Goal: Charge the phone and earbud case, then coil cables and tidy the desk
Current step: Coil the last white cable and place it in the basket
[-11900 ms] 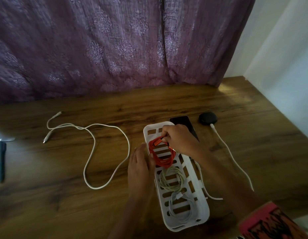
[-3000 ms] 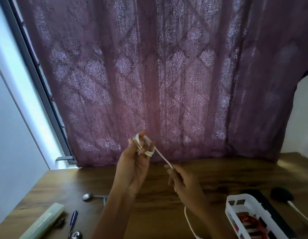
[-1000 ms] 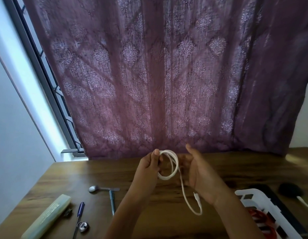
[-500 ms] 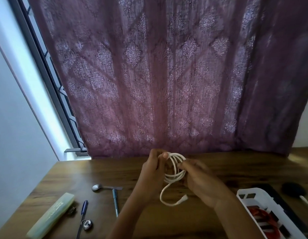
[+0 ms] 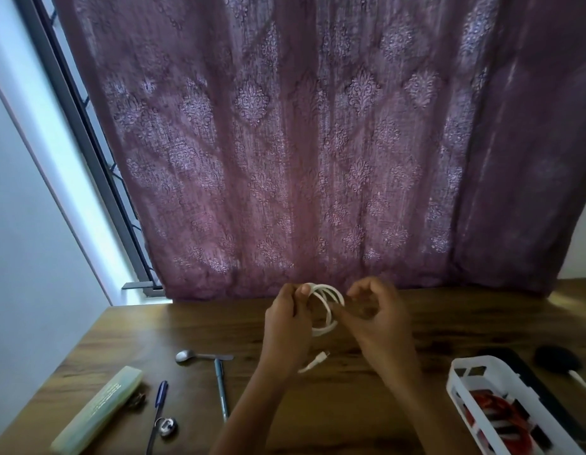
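Desk [image 5: 203, 323] with spoon [image 5: 186, 356], pen [image 5: 221, 389], case [image 5: 98, 412], basket [image 5: 456, 385].

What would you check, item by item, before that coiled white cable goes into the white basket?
1. Coil secured: the left hand pinches the white cable loops at their top: ok.
2. Loose end wrapped in: the plug end dangles below the coil: not ok.
3. Right hand gripping the coil: its fingers curl beside it, contact unclear: cannot tell.
4. Room in the white basket: a red cable lies inside and the near end is cut off: cannot tell.
5. Way to the basket: only bare desk lies between: ok.
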Demonstrator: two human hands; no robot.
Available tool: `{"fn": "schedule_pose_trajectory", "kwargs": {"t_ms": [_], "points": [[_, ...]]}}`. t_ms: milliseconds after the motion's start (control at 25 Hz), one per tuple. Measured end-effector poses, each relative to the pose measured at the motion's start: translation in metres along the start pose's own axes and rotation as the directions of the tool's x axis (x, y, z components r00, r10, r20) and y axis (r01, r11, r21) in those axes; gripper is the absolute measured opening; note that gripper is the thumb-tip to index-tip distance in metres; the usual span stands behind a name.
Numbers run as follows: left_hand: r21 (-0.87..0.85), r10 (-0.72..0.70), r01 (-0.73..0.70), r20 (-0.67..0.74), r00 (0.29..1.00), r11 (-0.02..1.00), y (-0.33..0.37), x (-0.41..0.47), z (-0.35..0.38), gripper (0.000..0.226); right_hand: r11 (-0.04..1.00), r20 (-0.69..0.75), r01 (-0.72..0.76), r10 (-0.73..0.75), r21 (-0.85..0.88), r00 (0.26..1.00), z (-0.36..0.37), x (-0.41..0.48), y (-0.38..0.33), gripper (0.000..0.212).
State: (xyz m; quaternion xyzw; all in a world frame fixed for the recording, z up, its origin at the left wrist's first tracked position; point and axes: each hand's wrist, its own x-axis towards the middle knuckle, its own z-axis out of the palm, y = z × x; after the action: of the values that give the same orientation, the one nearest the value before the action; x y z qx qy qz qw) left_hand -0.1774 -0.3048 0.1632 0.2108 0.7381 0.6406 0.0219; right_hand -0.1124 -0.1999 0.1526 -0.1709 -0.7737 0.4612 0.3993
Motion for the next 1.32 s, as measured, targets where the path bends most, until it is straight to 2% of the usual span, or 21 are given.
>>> {"fn": "schedule_pose_trajectory", "kwargs": {"t_ms": [40, 120, 200, 320, 400, 480, 520, 600, 640, 680, 760, 880, 920, 960, 1040, 1120, 1200, 1320], "points": [[0.005, -0.009, 0.009, -0.023, 1.000, 1.000, 0.001, -0.001, 0.001, 0.028, 0.983, -0.030, 0.139, -0.143, -0.120, 0.989, 0.001, -0.002, 0.000, 0.023], [0.020, 0.013, -0.012, -0.059, 0.998, 1.000, 0.000, -0.001, 0.003, 0.029, 0.950, -0.009, 0.246, -0.252, -0.194, 0.968, 0.002, -0.008, -0.001, 0.020], [0.012, 0.046, -0.045, -0.085, 0.995, 0.999, 0.001, -0.002, 0.004, 0.030, 0.962, 0.048, 0.219, -0.214, -0.162, 0.976, 0.003, -0.013, -0.005, 0.014], [-0.026, 0.048, -0.050, -0.070, 0.996, 0.998, 0.005, 0.000, 0.003, 0.027, 0.961, 0.177, 0.139, -0.098, -0.238, 0.979, 0.008, -0.017, -0.006, 0.025], [-0.038, 0.065, -0.065, -0.020, 0.998, 0.997, 0.005, 0.001, 0.001, 0.027, 0.995, 0.177, 0.017, 0.000, -0.096, 0.984, 0.009, -0.013, -0.012, 0.016], [0.001, 0.114, -0.114, 0.027, 0.993, 0.993, 0.005, 0.004, -0.003, 0.028, 0.972, 0.216, -0.197, 0.166, 0.129, 0.962, 0.006, -0.006, -0.022, 0.013], [0.042, 0.150, -0.152, 0.052, 0.987, 0.987, 0.004, 0.005, -0.006, 0.028, 0.922, 0.242, -0.326, 0.274, 0.210, 0.931, 0.003, -0.001, -0.026, 0.017], [0.165, 0.226, -0.239, 0.092, 0.970, 0.957, 0.002, 0.004, -0.008, 0.025, 0.754, 0.336, -0.574, 0.476, 0.319, 0.812, -0.005, 0.010, -0.031, 0.031], [0.219, 0.260, -0.276, 0.100, 0.960, 0.936, 0.001, 0.003, -0.009, 0.022, 0.668, 0.416, -0.651, 0.509, 0.361, 0.753, -0.009, 0.014, -0.034, 0.037], [0.239, 0.293, -0.309, 0.104, 0.951, 0.921, 0.002, 0.001, -0.010, 0.020, 0.615, 0.490, -0.691, 0.500, 0.381, 0.714, -0.014, 0.017, -0.036, 0.042], [0.215, 0.338, -0.360, 0.130, 0.932, 0.908, 0.001, 0.000, -0.011, 0.020, 0.600, 0.555, -0.702, 0.457, 0.385, 0.695, -0.023, 0.022, -0.037, 0.046], [0.260, 0.368, -0.392, 0.137, 0.920, 0.882, -0.001, 0.001, -0.011, 0.028, 0.579, 0.549, -0.693, 0.441, 0.430, 0.710, -0.037, 0.030, -0.042, 0.030], [0.268, 0.370, -0.389, 0.122, 0.921, 0.881, -0.003, 0.003, -0.012, 0.027, 0.593, 0.524, -0.669, 0.433, 0.448, 0.734, -0.040, 0.032, -0.041, 0.024], [0.264, 0.368, -0.384, 0.109, 0.924, 0.885, -0.005, 0.004, -0.013, 0.026, 0.661, 0.473, -0.611, 0.410, 0.436, 0.780, -0.043, 0.033, -0.040, 0.021], [0.224, 0.351, -0.365, 0.100, 0.931, 0.904, -0.009, 0.007, -0.014, 0.027, 0.864, 0.342, -0.403, 0.297, 0.302, 0.892, -0.048, 0.036, -0.037, 0.016], [0.158, 0.314, -0.329, 0.109, 0.943, 0.931, -0.008, 0.007, -0.013, 0.027, 0.976, 0.249, -0.147, 0.104, 0.158, 0.963, -0.052, 0.039, -0.038, 0.010], [0.131, 0.292, -0.306, 0.113, 0.950, 0.943, -0.006, 0.003, -0.011, 0.026, 0.997, 0.195, 0.060, -0.067, 0.039, 0.978, -0.057, 0.043, -0.039, 0.012], [0.175, 0.304, -0.312, 0.072, 0.950, 0.934, 0.002, 0.001, -0.013, 0.022, 0.936, 0.196, 0.249, -0.203, -0.250, 0.960, -0.062, 0.045, -0.036, 0.012]]}}
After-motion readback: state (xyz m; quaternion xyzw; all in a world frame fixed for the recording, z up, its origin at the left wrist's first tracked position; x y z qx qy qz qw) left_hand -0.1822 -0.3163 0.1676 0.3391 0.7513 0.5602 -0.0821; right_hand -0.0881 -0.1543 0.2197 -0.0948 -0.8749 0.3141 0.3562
